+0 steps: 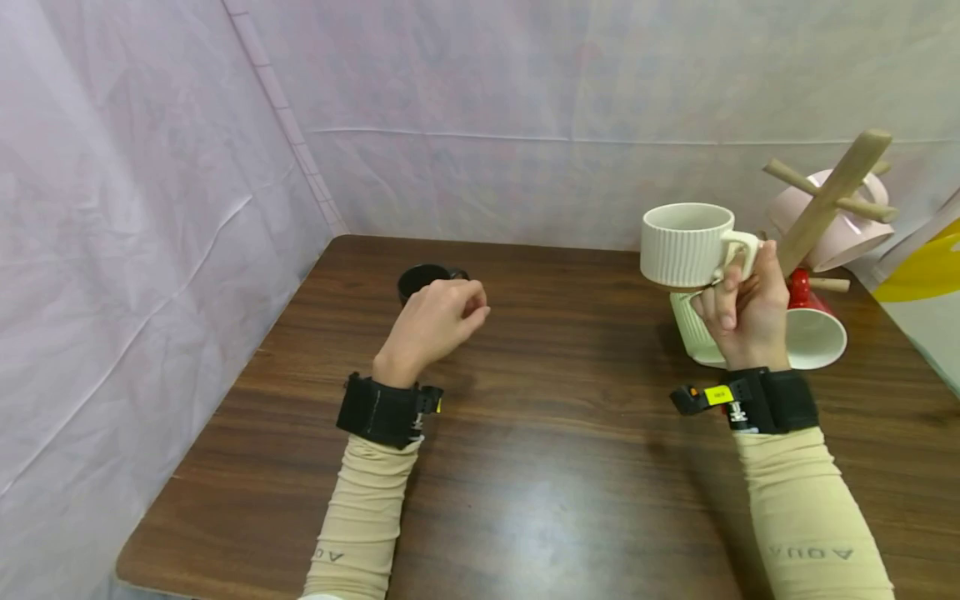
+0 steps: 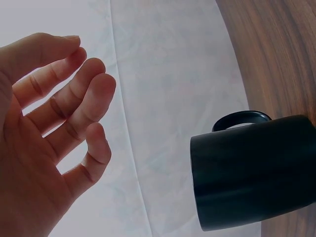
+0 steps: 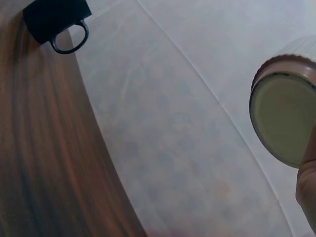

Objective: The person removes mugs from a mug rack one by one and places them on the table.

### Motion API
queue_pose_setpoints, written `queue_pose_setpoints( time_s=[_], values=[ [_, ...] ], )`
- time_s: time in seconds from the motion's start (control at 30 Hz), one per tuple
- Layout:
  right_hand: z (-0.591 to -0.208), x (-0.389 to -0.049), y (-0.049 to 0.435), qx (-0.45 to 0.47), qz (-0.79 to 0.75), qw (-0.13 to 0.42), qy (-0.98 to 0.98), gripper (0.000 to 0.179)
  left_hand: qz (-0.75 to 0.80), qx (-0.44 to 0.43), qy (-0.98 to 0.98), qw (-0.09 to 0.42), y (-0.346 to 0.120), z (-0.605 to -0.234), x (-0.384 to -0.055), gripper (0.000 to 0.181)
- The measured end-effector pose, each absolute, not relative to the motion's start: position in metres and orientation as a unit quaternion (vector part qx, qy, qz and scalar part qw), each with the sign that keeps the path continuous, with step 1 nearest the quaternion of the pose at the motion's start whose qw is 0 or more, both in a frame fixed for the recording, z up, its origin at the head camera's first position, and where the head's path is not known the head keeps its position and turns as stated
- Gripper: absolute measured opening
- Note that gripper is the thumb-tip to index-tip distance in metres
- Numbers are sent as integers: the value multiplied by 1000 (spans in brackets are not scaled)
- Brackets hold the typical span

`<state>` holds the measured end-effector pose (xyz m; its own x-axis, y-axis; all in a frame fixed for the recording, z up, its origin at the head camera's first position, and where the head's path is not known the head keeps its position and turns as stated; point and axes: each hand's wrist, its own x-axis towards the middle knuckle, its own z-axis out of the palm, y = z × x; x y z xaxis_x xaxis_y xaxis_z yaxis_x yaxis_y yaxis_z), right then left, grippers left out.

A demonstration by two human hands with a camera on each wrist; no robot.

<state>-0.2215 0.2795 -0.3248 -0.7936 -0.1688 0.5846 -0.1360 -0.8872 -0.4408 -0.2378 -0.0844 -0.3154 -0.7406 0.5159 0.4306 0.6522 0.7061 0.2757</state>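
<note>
From overhead, the left hand [image 1: 433, 325] covers much of the black mug [image 1: 417, 278], near the far left corner of the table [image 1: 540, 375], and seems almost upon it; the left wrist view parts them, showing the mug's whole near side and its handle, with the hand's fingers loosely bent, thumb close to the fingertips, clear of the mug. The right hand [image 1: 750, 312] pinches the white mug [image 1: 681, 250] by its handle, holding it upright in the air towards the table's far edge, right of the middle. Only the right wrist view gives that mug's flat underside and the brownish band around it; there the grip itself is mostly cut off. By the far right corner leans the wooden rack [image 1: 840, 196], as I see it, with the pink mug [image 1: 838, 247] at its upper pegs and the red mug [image 1: 816, 335] low down, mouth outward. The right hand hides the rack's foot and part of the green mug [image 1: 692, 333], so I cannot tell what supports that one. Something yellow [image 1: 926, 262] shows past the right edge; pale cloth [image 1: 487, 92] hangs behind.
</note>
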Motion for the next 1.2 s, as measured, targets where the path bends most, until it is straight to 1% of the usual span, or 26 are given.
queue_pose_setpoints(
  time_s=[0.37, 0.73, 1.2],
  values=[
    [-338, -221, 272, -373, -898, 12, 232, 61, -206, -319, -912, 157, -84, -315, -237, 6],
    [-346, -219, 267, -402, -886, 20, 230, 58, -210, -324, -909, 158, -83, -316, -236, 7],
    [-354, -211, 255, -433, -871, 40, 227, 58, -215, -331, -904, 165, -81, -316, -236, 6]
  ],
)
